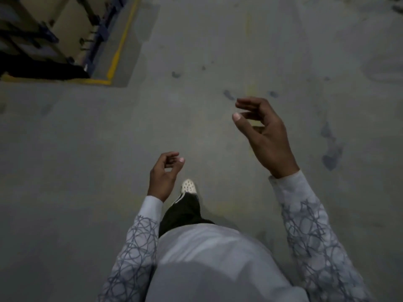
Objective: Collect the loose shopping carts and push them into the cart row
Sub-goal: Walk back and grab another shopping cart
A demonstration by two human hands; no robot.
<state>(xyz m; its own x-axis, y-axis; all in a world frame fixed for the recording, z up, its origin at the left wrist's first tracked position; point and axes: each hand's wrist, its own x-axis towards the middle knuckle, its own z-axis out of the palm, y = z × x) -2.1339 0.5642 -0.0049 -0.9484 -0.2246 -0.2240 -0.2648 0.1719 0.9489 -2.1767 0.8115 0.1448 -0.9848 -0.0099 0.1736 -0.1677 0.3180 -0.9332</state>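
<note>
Looking down, we see our left hand [164, 173] hanging just above our pale perforated shoe [188, 186], fingers loosely curled toward the thumb and holding nothing. Our right hand [261, 136] is raised farther forward and well apart from the left, fingers relaxed and gently bent, thumb held away from them, also empty. Both wrists come out of pale sleeves [309, 232] printed with a tangle of dark looping lines, and a dark trouser leg [185, 210] steps ahead below our light shirt [207, 258].

Under us lies a grey concrete floor [196, 62], mottled with darker stains. At the upper left a yellow painted line [122, 44] turns a corner around a blue-framed rack [102, 33] that carries brown cardboard boxes [67, 18]; their faces are too blurred for us to read any label or brand. Where the carts stand, we cannot tell from this view.
</note>
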